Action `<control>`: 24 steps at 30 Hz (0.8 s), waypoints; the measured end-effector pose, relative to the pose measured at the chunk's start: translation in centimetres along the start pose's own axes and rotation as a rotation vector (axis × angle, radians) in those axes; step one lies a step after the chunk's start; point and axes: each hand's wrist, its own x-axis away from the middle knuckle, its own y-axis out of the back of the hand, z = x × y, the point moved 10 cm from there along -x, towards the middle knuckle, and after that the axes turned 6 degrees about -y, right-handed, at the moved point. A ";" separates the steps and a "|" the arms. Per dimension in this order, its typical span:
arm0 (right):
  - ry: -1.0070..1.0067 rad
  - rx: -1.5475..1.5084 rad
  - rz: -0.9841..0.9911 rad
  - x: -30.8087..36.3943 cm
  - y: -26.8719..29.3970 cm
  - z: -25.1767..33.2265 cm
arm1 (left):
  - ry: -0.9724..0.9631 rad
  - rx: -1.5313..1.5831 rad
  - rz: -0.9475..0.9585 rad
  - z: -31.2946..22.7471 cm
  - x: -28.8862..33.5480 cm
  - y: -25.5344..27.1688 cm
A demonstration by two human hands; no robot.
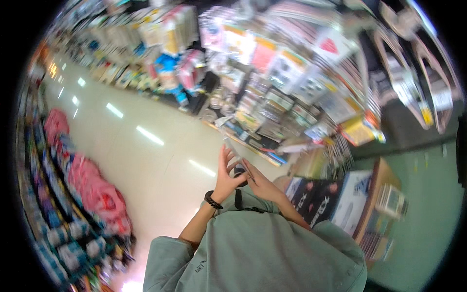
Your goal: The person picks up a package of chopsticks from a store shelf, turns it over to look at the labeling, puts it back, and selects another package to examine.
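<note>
A thin, flat, pale grey thing is held up in front of my body, seen almost edge-on, so its kind does not show. My left hand has it between the fingers and thumb, with a dark bracelet round that wrist. From the other side, my right hand grips its lower part. Motion blurs the fingertips, and the thing's faces are mostly hidden.
Racks of hanging packaged goods run along the far side and right. Wooden hangers hang at the upper right. Black-and-white boxes stand beside my right arm. Pink cloth goods line the left shelf. A glossy tiled floor lies between.
</note>
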 end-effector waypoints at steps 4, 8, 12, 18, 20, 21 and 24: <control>0.095 0.227 0.412 -6.0 -6.7 2.5 | 0.027 0.353 -0.490 -0.3 2.4 11.5; 0.075 0.436 0.723 -10.7 -14.0 6.3 | 0.035 0.505 -0.749 2.2 6.9 21.3; 0.446 0.315 0.765 -14.4 -19.5 10.9 | -0.055 0.487 -0.905 0.6 7.8 27.3; 0.391 0.265 0.992 -24.3 -24.1 14.4 | -0.166 0.473 -1.065 -2.3 4.1 36.4; 0.469 0.101 0.972 -27.2 -23.9 17.1 | -0.200 0.429 -0.994 -4.4 1.9 39.1; 0.467 0.089 0.983 -29.0 -23.8 17.8 | -0.236 0.401 -0.919 -5.5 0.5 39.8; 0.508 0.112 0.939 -34.7 -24.5 18.9 | -0.371 0.395 -0.998 -8.3 -2.7 45.0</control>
